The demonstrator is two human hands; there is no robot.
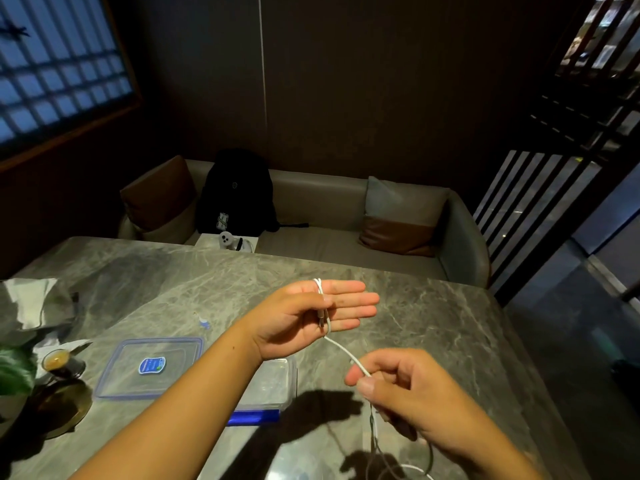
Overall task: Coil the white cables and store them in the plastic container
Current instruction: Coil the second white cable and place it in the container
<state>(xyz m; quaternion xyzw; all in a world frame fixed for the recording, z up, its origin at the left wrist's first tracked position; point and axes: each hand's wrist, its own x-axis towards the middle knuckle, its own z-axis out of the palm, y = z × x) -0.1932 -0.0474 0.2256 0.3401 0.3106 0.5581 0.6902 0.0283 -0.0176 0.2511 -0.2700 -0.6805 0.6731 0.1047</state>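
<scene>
Coiling is judged under way: the white cable is looped round the flat-fingered left hand, its plug pinned by the thumb, and pinched further along by the right hand, held apart; further turns are required before storage in the plastic container beneath the left forearm.

A grey marble table bears a clear lid beside a plastic container, and a cup at its left edge
</scene>
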